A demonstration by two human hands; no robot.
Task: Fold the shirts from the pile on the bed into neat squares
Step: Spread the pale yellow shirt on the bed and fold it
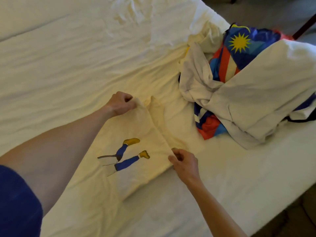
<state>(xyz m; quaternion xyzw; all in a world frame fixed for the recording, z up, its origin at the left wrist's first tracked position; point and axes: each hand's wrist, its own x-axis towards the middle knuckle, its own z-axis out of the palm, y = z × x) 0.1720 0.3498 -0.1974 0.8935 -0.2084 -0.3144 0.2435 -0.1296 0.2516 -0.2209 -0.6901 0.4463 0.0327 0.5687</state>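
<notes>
Left hand: the left hand (120, 103) is reaching out over the bed with its fingers curled into a fist, pinching the far end of the shirt's folded edge.
Right hand: the right hand (183, 161) is sitting nearer the person, thumb and fingers closing on the near end of that same edge and pinching the cloth.
Shirt in hand: the cream shirt (126, 130) is lying flat on the bed between and below the two hands, one side being held along a straight fold line that is running from hand to hand.
Print: a cartoon print (125, 155) is showing on the shirt's upper face, two blue legs with yellow boots; the rest of the figure is hidden in the fold.
Left arm: a bare forearm is crossing the shirt's left part, with a dark blue sleeve (17, 202) showing at the bottom left corner.
Pile: the pile of shirts (239, 86) is sitting to the right of the hands, apart from the held shirt, white garments tangling with a blue, red and white one bearing a yellow star.
Bed: the bed (59, 57) is wearing a creased white sheet, with its edge running down the right side.
</notes>
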